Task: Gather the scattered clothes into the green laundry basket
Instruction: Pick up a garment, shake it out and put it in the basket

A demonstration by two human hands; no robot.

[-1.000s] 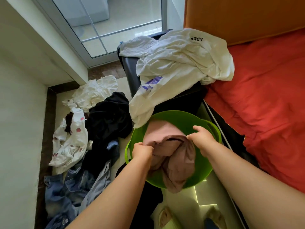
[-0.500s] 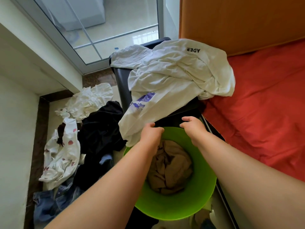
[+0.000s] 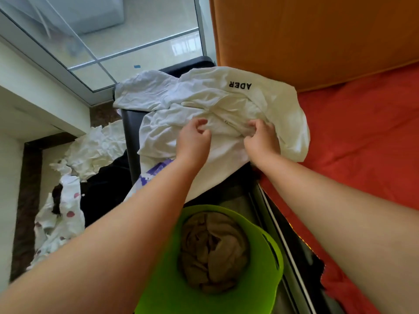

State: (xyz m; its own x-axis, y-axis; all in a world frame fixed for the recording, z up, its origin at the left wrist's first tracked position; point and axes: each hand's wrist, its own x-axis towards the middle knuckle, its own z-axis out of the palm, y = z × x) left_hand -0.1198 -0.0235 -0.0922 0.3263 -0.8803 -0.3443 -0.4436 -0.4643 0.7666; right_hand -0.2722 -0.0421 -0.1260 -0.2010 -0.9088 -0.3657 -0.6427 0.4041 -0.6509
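Note:
The green laundry basket (image 3: 226, 300) sits low in the middle of the view with a crumpled dusty-pink garment (image 3: 213, 250) inside it. Beyond it a white shirt (image 3: 226, 103) printed "ADER" lies heaped over a black stand. My left hand (image 3: 192, 141) rests on the shirt's middle with fingers curled into the cloth. My right hand (image 3: 260, 141) is pinching a fold of the same shirt a little to the right.
On the floor at left lie a white crumpled garment (image 3: 97, 148), a black garment (image 3: 106, 189) and a white piece with red spots (image 3: 61, 220). A bed with a red sheet (image 3: 362, 155) and orange headboard (image 3: 317, 37) fills the right. A glass door (image 3: 136, 41) is behind.
Both hands let go of the pink garment, which now lies in the basket, and moved up and forward onto the white shirt. The view has tilted so the basket sits lower.

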